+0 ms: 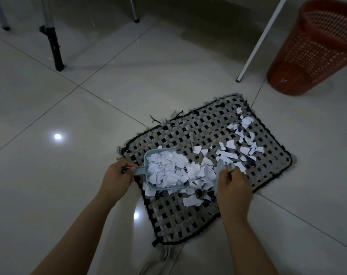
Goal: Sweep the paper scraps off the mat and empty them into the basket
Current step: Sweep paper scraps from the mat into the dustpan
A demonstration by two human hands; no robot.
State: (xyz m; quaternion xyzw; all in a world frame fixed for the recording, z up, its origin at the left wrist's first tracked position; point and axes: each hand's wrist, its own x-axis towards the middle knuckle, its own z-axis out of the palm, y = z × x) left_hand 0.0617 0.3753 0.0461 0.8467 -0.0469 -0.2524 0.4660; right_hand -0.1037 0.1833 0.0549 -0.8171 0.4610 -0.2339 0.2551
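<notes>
Both hands are engaged at lower centre of the frame. Left hand (117,174) grips the handle of a pale blue dustpan (149,157), fingers curled round it; a thin metal piece shows at the grip, its nature unclear. Dustpan rests on the woven mat (180,221), its open side facing right, and is heaped with white paper scraps (168,169). Right hand (232,185) grasps a small pale blue brush (218,171), held upright against the right edge of the heap; the brush is partly hidden by the fingers.

Scraps spill past the pan's open side and lower wall onto the mat. A second scatter of loose scraps (246,139) runs toward the mat's upper right corner, apart from the heap.

Mat is grey and black, checker-woven with a dark border, lying askew on the glossy tiled floor (69,96). Frayed threads show at its upper left edge.

Basket (315,48), red-orange plastic mesh, stands on the floor at upper right of the frame, well apart from the mat. A white slanted leg (258,40) stands just left of it. Dark and metal furniture legs (55,48) occupy the upper left. Lighting is dim.
</notes>
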